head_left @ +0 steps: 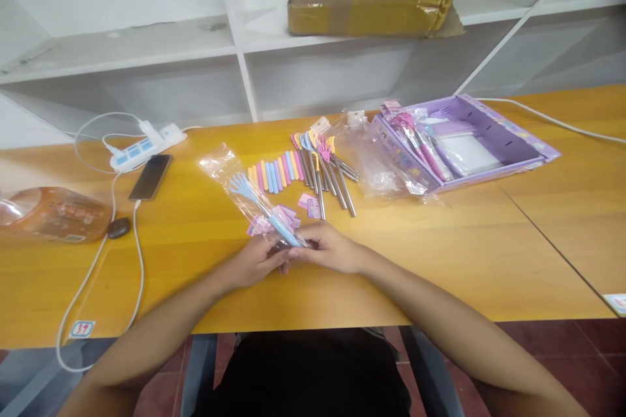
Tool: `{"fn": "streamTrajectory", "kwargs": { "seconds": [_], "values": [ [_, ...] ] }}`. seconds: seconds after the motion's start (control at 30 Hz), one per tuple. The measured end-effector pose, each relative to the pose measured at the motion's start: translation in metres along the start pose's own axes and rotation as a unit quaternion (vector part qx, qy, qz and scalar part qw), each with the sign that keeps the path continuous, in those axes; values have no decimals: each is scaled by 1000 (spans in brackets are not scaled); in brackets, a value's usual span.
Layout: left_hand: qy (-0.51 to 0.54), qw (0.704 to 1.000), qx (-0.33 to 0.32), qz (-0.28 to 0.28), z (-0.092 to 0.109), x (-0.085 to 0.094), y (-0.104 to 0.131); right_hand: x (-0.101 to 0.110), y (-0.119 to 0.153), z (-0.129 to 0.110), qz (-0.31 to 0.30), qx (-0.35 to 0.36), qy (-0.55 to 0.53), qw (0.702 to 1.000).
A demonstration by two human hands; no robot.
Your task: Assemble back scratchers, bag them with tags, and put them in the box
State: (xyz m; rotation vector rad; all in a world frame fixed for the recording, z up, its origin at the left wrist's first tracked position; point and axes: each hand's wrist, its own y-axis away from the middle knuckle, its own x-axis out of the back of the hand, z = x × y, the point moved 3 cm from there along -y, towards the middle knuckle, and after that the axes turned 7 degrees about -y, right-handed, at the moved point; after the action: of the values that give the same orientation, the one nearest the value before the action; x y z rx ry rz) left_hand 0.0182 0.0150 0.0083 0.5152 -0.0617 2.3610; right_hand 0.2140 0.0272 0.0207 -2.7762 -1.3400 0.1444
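My left hand (260,259) and my right hand (335,249) meet at the table's near middle. Between them is a blue back scratcher (282,229) in a clear plastic bag, its hand-shaped head pointing away to the upper left. Fingers of both hands close around the handle end and the bag's lower end; some fingertips are hidden. Just beyond lie pink printed cards (259,224), partly covered by the bag. Farther back are a row of pastel handle grips (274,172) and a pile of metal back scratcher rods (328,166) with coloured hand-shaped heads.
A purple display box (513,166) with bagged back scratchers stands at the back right, beside crumpled clear bags (386,176). On the left are a phone (150,177), a power strip (149,146), white cables and an orange plastic container (59,215). A taped carton (362,3) sits on the shelf.
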Motion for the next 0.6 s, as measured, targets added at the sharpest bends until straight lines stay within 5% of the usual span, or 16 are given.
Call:
{"fn": "streamTrajectory", "kwargs": {
  "seconds": [0.4,0.6],
  "values": [
    [-54,998,-22,-21,-1,4,-2,3,0,3,21,31,86,996],
    [33,999,-13,-37,4,3,-1,-2,0,0,-11,6,-24,1000]
  ]
}}
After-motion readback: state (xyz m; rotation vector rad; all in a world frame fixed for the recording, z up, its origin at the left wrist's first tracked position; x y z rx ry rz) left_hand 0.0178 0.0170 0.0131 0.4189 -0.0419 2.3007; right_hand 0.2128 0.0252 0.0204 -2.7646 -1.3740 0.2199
